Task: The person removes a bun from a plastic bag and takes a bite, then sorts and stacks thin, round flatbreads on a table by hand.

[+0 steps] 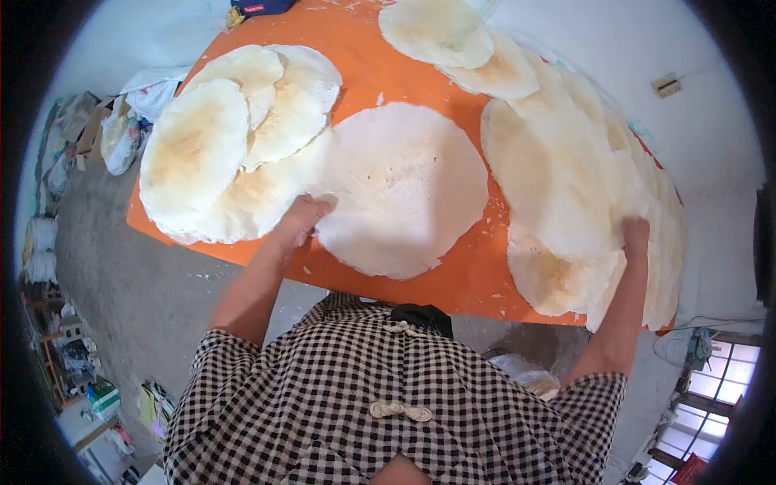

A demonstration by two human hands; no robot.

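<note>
A large, pale, round flatbread [404, 190] lies flat in the middle of the orange table [473, 295]. At its left edge, my left hand [305, 217] is closed with the rim pinched between thumb and fingers. To the left, several browned flatbreads [194, 149] overlap in a pile. Another long, spread-out pile of flatbreads [558, 166] covers the right side of the table. My right hand [636, 234] is closed at the edge of a flatbread in that right pile; its fingertips are partly hidden.
Two flatbreads [436, 32] overlap at the far edge. A dark blue bag [263, 6] sits at the back left corner. White crumbs dot the table. Bags and boxes [113, 133] line the floor at left. A plastic bag [525, 372] lies below the front edge. A wall borders the right.
</note>
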